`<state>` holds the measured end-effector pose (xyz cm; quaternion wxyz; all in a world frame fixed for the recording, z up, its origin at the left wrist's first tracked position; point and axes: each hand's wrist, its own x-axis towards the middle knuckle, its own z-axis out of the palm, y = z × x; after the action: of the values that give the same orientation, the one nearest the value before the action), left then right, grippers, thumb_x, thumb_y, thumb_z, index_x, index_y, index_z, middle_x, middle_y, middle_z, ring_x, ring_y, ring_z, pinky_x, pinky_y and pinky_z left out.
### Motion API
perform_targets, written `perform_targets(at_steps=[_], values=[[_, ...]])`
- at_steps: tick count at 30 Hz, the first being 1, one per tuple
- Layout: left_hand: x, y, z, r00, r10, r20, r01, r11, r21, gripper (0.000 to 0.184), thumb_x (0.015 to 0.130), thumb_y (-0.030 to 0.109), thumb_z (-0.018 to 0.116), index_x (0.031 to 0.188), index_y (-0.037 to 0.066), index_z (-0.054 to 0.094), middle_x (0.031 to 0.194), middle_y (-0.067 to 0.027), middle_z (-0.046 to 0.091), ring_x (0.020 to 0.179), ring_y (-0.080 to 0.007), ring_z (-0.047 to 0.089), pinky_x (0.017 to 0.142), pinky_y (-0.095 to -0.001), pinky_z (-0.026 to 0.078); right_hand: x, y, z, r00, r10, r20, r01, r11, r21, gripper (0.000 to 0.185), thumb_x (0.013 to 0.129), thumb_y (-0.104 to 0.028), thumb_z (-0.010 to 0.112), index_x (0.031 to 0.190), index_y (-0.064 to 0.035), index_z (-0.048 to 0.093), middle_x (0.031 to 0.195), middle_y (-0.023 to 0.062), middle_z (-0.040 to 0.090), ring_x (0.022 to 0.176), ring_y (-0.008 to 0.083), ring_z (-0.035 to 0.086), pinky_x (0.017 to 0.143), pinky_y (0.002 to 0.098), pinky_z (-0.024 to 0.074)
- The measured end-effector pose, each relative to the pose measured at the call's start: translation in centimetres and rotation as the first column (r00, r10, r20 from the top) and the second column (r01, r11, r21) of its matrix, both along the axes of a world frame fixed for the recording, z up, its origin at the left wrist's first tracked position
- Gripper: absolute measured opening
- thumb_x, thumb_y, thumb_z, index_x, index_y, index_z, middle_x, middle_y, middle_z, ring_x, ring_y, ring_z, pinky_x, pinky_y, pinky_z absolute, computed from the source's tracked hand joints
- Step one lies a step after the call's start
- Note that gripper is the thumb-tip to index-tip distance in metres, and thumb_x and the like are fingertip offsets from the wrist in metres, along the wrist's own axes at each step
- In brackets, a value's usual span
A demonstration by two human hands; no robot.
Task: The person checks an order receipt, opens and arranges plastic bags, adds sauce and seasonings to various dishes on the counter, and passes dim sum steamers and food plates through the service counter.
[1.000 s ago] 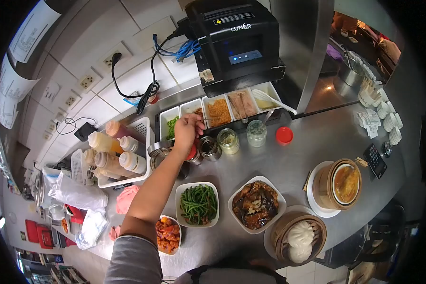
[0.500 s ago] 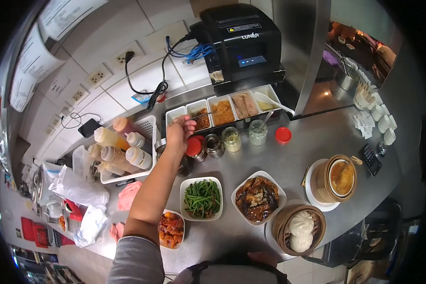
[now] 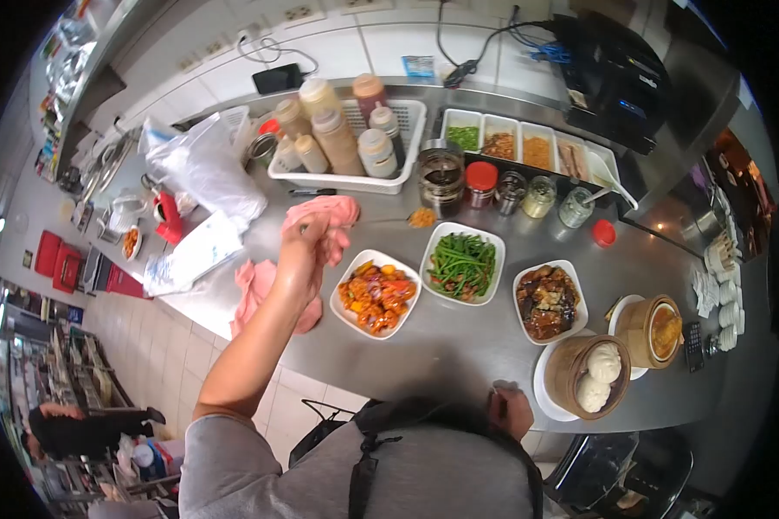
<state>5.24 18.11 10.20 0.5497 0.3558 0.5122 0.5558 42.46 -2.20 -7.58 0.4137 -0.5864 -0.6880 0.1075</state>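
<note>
My left hand (image 3: 313, 251) is closed on the thin handle of a spoon (image 3: 421, 218), which points right with orange-brown crumbs on its tip. The spoon tip is between the large dark jar (image 3: 441, 180) and the white bowl of green beans (image 3: 461, 265). Just below and right of the hand sits a bowl of glazed orange-red pieces (image 3: 377, 295). Pink cloths (image 3: 325, 209) lie behind and beside the hand. My right hand (image 3: 511, 408) is low at the counter's front edge, left of the bamboo steamer with white buns (image 3: 590, 378); its fingers are too dark to read.
Squeeze bottles fill a white basket (image 3: 381, 183) at the back. Right of it are a red-lidded jar (image 3: 480, 183), small open jars and topping trays (image 3: 538, 149). A bowl of dark braised food (image 3: 547, 303), another steamer (image 3: 645, 333) and plastic bags (image 3: 208, 177) flank the bowls. A person (image 3: 86, 430) is far left.
My left hand has moved from the topping trays leftward and toward me, with crumbs now on the spoon. The view has swung left, and my right hand shows more fully.
</note>
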Motion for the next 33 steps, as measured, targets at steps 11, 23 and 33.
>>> perform_targets(at_steps=[11,23,33], values=[[-2.8,-13.9,-4.8,0.768,0.251,-0.589,0.002,0.919,0.394,0.019,0.1,0.005,0.047,0.089,-0.003,0.061,0.08,-0.0077,0.064,0.063,-0.0123,0.059,0.058,-0.0241,0.048,-0.7,-0.5,0.5,0.986,-0.035,0.165,0.042,0.999,-0.035,0.01,0.081,-0.012,0.069,0.089,-0.0085,0.065,0.076,0.0103,0.058,0.067,0.03,0.059,0.059,0.04,0.047],[-1.8,-16.8,-6.7,0.638,0.37,-0.675,0.053,0.854,0.518,0.014,0.095,-0.003,0.049,0.087,-0.004,0.06,0.082,-0.0118,0.064,0.064,-0.0167,0.063,0.06,-0.0277,0.051,-0.6,0.2,0.8,0.989,-0.042,0.141,0.044,0.999,-0.014,0.005,0.082,-0.01,0.07,0.08,-0.0083,0.065,0.062,0.0066,0.056,0.051,0.0225,0.056,0.048,0.0342,0.0438],[-1.5,-12.1,-7.3,0.96,0.232,0.159,-0.263,0.94,0.218,0.028,0.103,0.032,0.043,0.09,0.007,0.05,0.068,-0.0113,0.06,0.057,-0.0157,0.058,0.047,-0.0257,0.043,-0.5,-0.3,1.1,0.989,-0.052,0.142,0.065,0.994,-0.086,0.005,0.08,-0.013,0.07,0.081,-0.0103,0.065,0.067,0.0056,0.06,0.05,0.0213,0.056,0.049,0.0345,0.0452]])
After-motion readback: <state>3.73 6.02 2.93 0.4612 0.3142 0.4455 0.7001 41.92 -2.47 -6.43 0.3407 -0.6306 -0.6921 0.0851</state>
